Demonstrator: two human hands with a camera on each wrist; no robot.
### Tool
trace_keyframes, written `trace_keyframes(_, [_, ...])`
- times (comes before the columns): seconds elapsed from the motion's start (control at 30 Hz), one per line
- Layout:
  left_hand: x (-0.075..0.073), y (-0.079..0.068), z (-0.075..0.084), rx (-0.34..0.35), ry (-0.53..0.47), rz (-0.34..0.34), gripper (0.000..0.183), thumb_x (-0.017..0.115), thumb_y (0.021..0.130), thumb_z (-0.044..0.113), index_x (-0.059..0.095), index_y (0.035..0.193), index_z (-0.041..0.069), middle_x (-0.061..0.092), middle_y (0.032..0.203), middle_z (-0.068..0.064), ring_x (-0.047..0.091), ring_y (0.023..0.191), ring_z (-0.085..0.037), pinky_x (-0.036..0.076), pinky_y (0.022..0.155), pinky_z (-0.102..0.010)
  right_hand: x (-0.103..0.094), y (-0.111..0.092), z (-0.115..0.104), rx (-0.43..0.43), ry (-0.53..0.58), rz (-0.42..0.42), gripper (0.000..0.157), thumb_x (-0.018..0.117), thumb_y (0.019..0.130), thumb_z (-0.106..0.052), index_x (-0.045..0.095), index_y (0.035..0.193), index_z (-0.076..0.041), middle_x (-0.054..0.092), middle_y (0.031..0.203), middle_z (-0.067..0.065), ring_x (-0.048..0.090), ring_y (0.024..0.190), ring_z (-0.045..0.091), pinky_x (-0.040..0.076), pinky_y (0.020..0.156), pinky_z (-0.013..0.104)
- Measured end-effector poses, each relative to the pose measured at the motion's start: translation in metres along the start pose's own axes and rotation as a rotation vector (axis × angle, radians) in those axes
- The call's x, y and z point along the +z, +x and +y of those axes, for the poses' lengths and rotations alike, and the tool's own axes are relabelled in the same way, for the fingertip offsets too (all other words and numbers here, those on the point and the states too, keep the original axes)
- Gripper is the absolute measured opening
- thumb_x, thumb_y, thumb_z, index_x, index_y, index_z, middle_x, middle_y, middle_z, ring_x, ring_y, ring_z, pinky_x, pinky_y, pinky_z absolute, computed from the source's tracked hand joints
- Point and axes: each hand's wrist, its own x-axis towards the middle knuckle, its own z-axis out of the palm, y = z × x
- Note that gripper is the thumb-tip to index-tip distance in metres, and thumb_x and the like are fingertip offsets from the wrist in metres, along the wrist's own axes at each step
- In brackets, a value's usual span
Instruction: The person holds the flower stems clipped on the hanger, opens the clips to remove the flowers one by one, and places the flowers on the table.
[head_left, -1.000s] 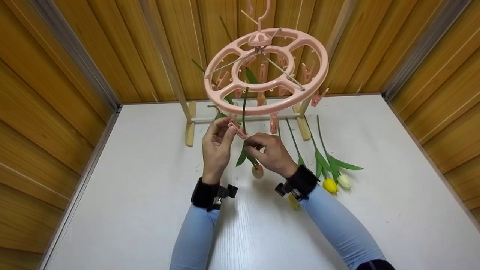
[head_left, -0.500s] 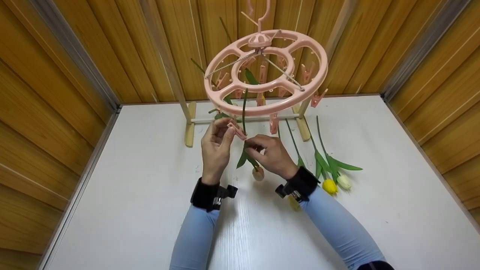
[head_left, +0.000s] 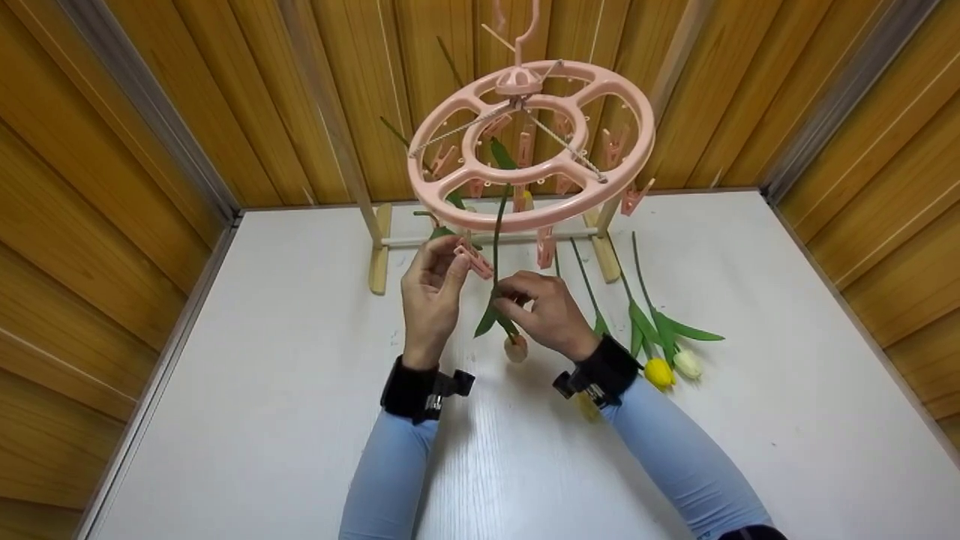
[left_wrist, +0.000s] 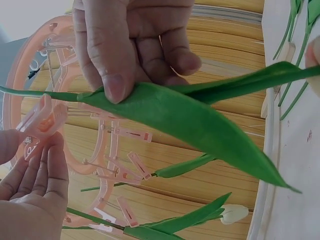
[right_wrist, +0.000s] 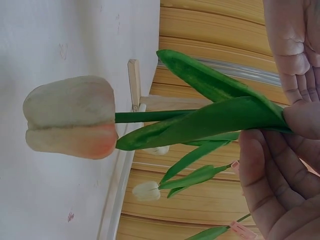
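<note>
My left hand (head_left: 433, 307) pinches a pink clothespin (head_left: 474, 261) that hangs at the near rim of a round pink drying hanger (head_left: 517, 219). Just to its right, my right hand (head_left: 547, 315) pinches an artificial tulip (head_left: 515, 349) where its leaves meet the stem. The flower hangs head down, pale with a peach tint in the right wrist view, and its bare stem points up past the hanger's rim. In the left wrist view the stem runs close by the tips of the clothespin (left_wrist: 46, 117), outside them. One broad green leaf (left_wrist: 170, 112) crosses below the right thumb.
Several tulips lie on the white table at right, among them a yellow one (head_left: 659, 373) and a white one (head_left: 688, 364). More clothespins hang from the hanger, and some hold tulips, such as a white one (left_wrist: 234, 214). A wooden stand (head_left: 380, 251) stands behind.
The tulip's stem has shifted right, away from the clothespin, as my right hand moved slightly right and down. My left hand still holds the clothespin in nearly the same place.
</note>
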Motion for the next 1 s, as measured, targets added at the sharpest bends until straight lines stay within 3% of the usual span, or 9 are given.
trace_keyframes(0.27, [0.001, 0.000, -0.001, -0.008, -0.019, -0.002, 0.029, 0.059, 0.101, -0.004, 0.056, 0.129, -0.012, 0.067, 0.107, -0.019, 0.071, 0.091, -0.022, 0.055, 0.087, -0.035, -0.002, -0.003, 0.002, -0.005, 0.009, 0.027, 0.005, 0.072, 0.094, -0.003, 0.075, 0.097, -0.001, 0.072, 0.088, 0.010, 0.069, 0.075, 0.020, 0.056, 0.069, 0.032])
trace_keyframes(0.5, [0.001, 0.001, 0.000, -0.072, 0.037, 0.066, 0.036, 0.055, 0.103, -0.002, 0.050, 0.136, -0.015, 0.062, 0.121, -0.022, 0.067, 0.102, -0.015, 0.054, 0.087, -0.027, -0.008, -0.006, 0.001, -0.011, 0.005, 0.050, 0.006, 0.075, 0.092, -0.002, 0.075, 0.098, 0.000, 0.073, 0.088, 0.010, 0.069, 0.075, 0.020, 0.057, 0.068, 0.033])
trace_keyframes(0.73, [-0.001, 0.002, 0.001, -0.107, 0.021, 0.086, 0.038, 0.048, 0.108, 0.002, 0.044, 0.143, -0.012, 0.062, 0.118, -0.020, 0.067, 0.100, -0.018, 0.054, 0.088, -0.031, -0.017, -0.010, 0.003, 0.044, 0.022, 0.056, 0.007, 0.074, 0.093, -0.003, 0.075, 0.100, -0.001, 0.073, 0.091, 0.008, 0.070, 0.077, 0.020, 0.057, 0.071, 0.030])
trace_keyframes(1.0, [-0.004, 0.003, 0.002, -0.148, 0.018, 0.090, 0.045, 0.045, 0.108, 0.003, 0.038, 0.151, -0.011, 0.058, 0.131, -0.025, 0.061, 0.112, -0.021, 0.053, 0.091, -0.029, -0.029, -0.010, 0.001, 0.075, 0.034, 0.090, 0.005, 0.073, 0.094, -0.002, 0.075, 0.099, -0.002, 0.073, 0.089, 0.007, 0.068, 0.077, 0.020, 0.054, 0.072, 0.023])
